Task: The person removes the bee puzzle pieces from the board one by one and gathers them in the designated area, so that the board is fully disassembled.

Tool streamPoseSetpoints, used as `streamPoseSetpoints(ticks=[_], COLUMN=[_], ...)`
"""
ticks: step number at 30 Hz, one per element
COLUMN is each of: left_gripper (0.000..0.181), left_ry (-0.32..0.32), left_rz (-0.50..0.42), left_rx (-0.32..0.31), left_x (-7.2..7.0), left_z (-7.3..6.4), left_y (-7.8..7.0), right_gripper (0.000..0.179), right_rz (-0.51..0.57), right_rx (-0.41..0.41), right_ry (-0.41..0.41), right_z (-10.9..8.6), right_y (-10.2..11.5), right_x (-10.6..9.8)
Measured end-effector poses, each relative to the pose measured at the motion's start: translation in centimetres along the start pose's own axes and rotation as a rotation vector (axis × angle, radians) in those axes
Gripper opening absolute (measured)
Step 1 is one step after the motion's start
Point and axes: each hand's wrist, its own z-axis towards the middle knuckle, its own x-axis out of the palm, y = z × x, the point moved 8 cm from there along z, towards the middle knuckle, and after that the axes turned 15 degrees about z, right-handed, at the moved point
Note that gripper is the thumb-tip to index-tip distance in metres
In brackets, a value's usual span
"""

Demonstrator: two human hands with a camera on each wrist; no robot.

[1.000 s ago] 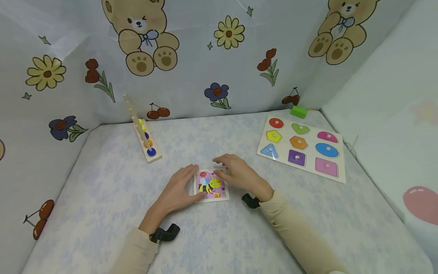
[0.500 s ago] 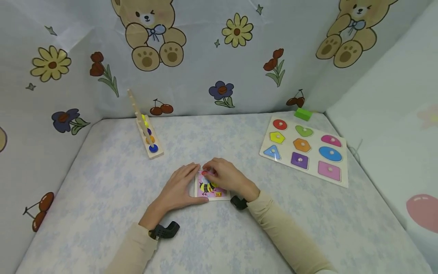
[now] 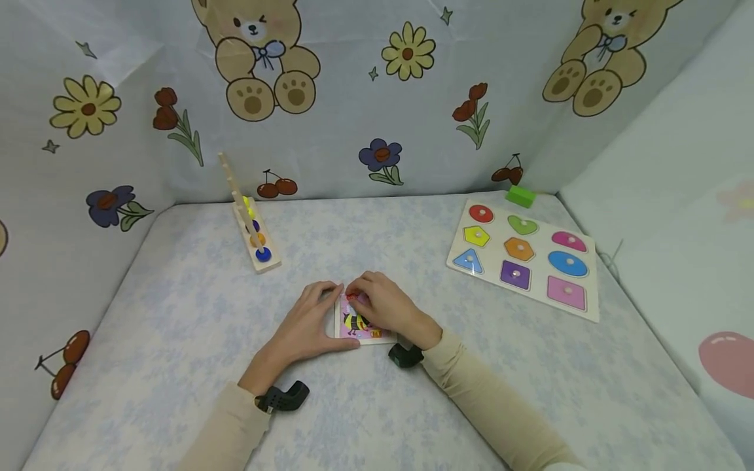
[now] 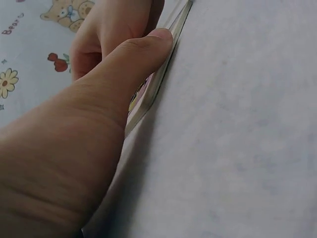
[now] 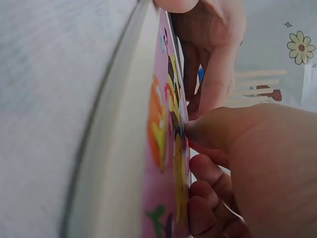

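A small square jigsaw puzzle [image 3: 355, 332] with a bee picture and a pale wooden frame lies on the table. My left hand [image 3: 299, 327] holds its left side, the thumb along the near edge and the fingers at the far left corner. Over the puzzle's upper part is my right hand [image 3: 385, 306], thumb and forefinger pinching at a puzzle piece [image 3: 351, 297] with red on it. The right wrist view has the right thumb [image 5: 213, 126] against the picture, other fingers curled. Much of the picture's right side is hidden by the right hand.
At the back left stands a wooden peg stand [image 3: 268, 265] with coloured beads on its base. A shape puzzle board [image 3: 544, 245] with several knobbed pieces lies to the right, and a green block [image 3: 521, 196] sits behind it. Printed cloth hangs behind the table.
My right hand has moved left over the puzzle, and its thumb and forefinger have closed together near the red circle. The left hand has stayed at the puzzle's left side; its fingers are slightly more bent.
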Motion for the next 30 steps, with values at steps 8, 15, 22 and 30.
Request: streamPoseSetpoints(ticks=[8, 15, 22, 30], left_gripper=[0.120, 0.116, 0.114, 0.114], left_ry=[0.001, -0.007, -0.003, -0.007], left_rz=[0.008, -0.003, -0.010, -0.010], left_rx=[0.019, 0.022, 0.018, 0.020], left_x=[-0.07, -0.10, -0.05, 0.04], left_z=[0.06, 0.00, -0.02, 0.05], left_y=[0.13, 0.35, 0.48, 0.45], right_gripper=[0.019, 0.022, 0.022, 0.021], right_rz=[0.038, 0.065, 0.088, 0.099], right_rx=[0.032, 0.059, 0.050, 0.045], right_ry=[-0.004, 0.023, 0.043, 0.044], right_z=[-0.20, -0.20, -0.07, -0.05], right_y=[0.00, -0.40, -0.45, -0.61], right_x=[-0.34, -0.13, 0.12, 0.28])
